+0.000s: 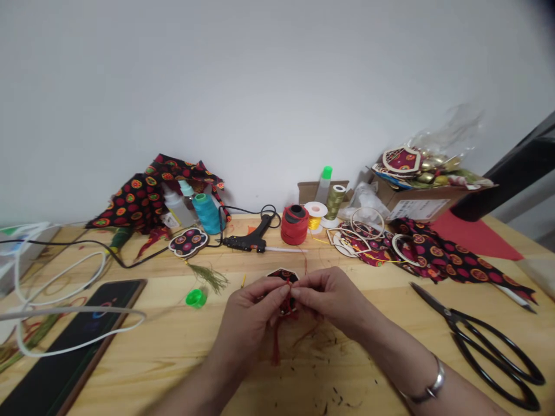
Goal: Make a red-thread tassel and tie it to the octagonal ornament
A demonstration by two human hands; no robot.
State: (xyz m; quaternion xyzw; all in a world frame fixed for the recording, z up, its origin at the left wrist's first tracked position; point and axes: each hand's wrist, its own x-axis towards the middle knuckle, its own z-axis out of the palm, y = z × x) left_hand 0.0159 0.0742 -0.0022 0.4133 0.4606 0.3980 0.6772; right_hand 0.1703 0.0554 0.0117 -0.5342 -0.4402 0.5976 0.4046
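Observation:
My left hand (254, 309) and my right hand (332, 297) meet at the front middle of the table, thumbs and forefingers pinched close together on red thread (306, 263). Just behind and under the fingers is a small ornament (282, 274) of dark patterned fabric with a pale rim, partly hidden by my hands. A red tassel (276, 344) hangs down below my left fingers. The thread rises from the pinch toward the red spool (295, 224). Exactly how the thread meets the ornament is covered by my fingertips.
Black scissors (477, 344) lie at right, a phone (78, 346) and white cable (82, 342) at left. Behind are a glue gun (249, 240), teal thread cone (207, 214), yellow spool (315, 215), finished-looking ornament (188, 242), green cap (196, 298), patterned fabric (143, 196) and a filled cardboard box (416, 199).

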